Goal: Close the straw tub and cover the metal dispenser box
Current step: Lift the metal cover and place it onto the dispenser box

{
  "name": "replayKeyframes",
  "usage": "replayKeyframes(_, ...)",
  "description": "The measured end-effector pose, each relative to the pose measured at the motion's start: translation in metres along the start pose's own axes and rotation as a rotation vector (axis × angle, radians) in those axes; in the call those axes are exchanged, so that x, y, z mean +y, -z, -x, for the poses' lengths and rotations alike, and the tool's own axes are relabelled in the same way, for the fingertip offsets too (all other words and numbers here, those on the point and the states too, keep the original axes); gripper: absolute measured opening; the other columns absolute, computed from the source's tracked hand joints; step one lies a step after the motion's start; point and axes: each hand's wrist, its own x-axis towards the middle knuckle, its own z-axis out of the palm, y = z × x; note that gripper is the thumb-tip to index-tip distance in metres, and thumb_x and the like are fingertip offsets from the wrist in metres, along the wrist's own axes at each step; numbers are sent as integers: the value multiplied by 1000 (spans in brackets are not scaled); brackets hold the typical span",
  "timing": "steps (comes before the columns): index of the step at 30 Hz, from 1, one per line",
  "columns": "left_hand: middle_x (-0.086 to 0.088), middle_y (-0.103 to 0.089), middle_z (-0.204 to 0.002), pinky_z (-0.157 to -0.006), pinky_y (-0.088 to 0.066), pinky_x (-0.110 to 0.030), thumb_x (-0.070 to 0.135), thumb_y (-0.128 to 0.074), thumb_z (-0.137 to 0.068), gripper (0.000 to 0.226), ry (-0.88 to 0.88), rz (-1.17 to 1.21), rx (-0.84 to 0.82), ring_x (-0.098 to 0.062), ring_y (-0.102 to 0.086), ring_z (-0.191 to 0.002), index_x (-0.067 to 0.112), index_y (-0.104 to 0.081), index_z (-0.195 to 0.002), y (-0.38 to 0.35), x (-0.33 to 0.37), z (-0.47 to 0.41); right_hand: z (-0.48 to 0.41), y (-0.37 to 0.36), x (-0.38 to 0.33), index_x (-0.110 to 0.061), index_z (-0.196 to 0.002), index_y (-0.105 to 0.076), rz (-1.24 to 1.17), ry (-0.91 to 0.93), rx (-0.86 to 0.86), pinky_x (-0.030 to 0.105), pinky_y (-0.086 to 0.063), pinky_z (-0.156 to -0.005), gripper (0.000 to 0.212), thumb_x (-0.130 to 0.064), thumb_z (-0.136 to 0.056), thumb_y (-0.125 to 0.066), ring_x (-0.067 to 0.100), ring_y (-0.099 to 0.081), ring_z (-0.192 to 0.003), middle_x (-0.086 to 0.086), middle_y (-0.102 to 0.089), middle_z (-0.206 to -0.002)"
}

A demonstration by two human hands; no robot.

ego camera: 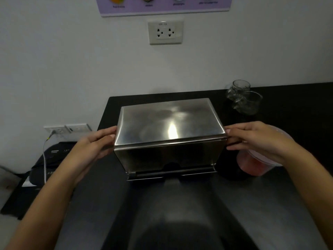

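A shiny metal dispenser box (167,157) stands in the middle of the black counter (180,204). Its flat metal lid (169,123) lies on top of it, level with the box. My left hand (95,141) grips the lid's left edge and my right hand (255,138) grips its right edge, fingertips on the rim. Behind my right hand sits the straw tub (252,165), a clear round tub with pinkish contents and a clear lid on it; my hand hides most of its top.
Two empty glass jars (243,98) stand at the back right of the counter. To the left, lower down, a black device (52,159) with a white cable plugged into a wall socket (57,129). Another socket (165,32) is on the wall above.
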Motion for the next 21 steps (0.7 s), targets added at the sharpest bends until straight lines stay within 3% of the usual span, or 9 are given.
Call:
replayKeyframes(4, 15, -75, -85, -66, -53, -11, 7, -49, -90, 26, -23, 57, 3, 1, -68, -83, 24, -66, -98, -3, -5, 2, -2, -5, 7, -3, -108, -59, -58, 43, 21, 18, -56, -65, 24, -9, -88, -48, 19, -64, -91, 14, -67, -98)
replayKeyframes(8, 12, -75, -85, -66, -53, -13, 7, -49, -89, 27, -29, 87, 2, 0, -69, -83, 24, -70, -91, -3, -8, 1, -2, -6, 16, -19, -88, -65, -88, 98, 55, 19, -56, -67, 16, -13, -86, -50, 15, -64, -90, 6, -68, -95)
replayKeyframes(14, 12, -75, -94, -67, -53, -13, 10, -50, -90, 31, -40, 98, -25, -2, -68, -91, 27, -75, -87, 4, -15, -2, -4, -9, 18, -14, -106, -60, -39, 153, 114, 10, -52, -64, 24, -8, -86, -51, 10, -62, -86, 2, -65, -91)
replayKeyframes(21, 9, -74, -98, -69, -54, -15, 12, -52, -89, 27, -38, 92, -19, -4, -68, -94, 27, -74, -91, 7, -19, -5, -4, -6, 17, -17, -99, -63, -25, 138, 105, 16, -54, -65, 19, -9, -85, -53, 11, -63, -85, 2, -66, -91)
